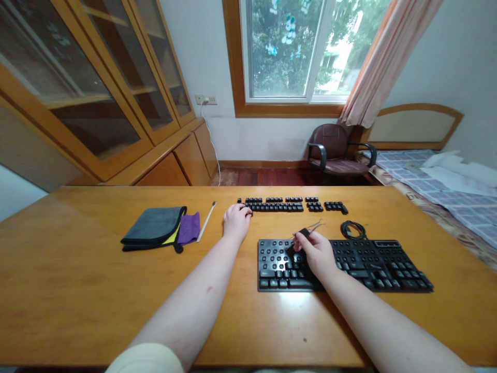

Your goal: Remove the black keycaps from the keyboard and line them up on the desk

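Observation:
My left hand (pixel 236 221) is at the left end of the rows of loose black keycaps (pixel 275 207), its fingers closed on a small black keycap (pixel 250 213) at the tabletop. In my right hand (pixel 319 251) is a keycap puller (pixel 305 233) with a black grip, its thin wire prongs pointing away from me. That hand hovers over the black keyboard (pixel 373 269), hiding part of its middle. The keyboard's upper left rows show bare key switches (pixel 272 251), while keycaps still cover the lower rows and much of the right side.
Left of my left hand lie a white toothbrush (pixel 205 223), a purple cloth (pixel 189 228) and a folded grey cloth (pixel 153 225). The keyboard's coiled cable (pixel 352 229) rests behind it on the wooden table (pixel 77 290). Beyond stand an armchair (pixel 330 147) and a glass-door cabinet (pixel 116 77).

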`<act>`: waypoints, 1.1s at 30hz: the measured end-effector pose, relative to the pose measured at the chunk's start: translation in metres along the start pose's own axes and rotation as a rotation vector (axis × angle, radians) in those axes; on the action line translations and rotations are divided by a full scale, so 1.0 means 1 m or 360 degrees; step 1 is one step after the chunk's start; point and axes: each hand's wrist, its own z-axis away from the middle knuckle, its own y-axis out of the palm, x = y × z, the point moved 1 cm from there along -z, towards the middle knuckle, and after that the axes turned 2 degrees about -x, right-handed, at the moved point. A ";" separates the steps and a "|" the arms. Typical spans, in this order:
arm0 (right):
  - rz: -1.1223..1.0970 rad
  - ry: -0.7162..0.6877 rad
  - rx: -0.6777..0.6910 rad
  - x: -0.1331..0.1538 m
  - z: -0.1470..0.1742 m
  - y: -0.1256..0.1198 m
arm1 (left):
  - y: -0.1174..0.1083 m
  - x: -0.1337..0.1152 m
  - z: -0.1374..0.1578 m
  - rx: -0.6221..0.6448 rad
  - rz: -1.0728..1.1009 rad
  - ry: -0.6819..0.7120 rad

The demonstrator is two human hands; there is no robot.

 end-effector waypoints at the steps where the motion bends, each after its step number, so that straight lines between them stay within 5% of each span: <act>1: -0.0005 0.0000 -0.0001 0.000 0.000 0.000 | 0.000 0.000 0.000 -0.0001 -0.0001 -0.0003; 33: -0.0032 -0.0026 0.0028 0.002 0.000 0.002 | -0.001 0.002 -0.001 -0.0009 0.0023 -0.0031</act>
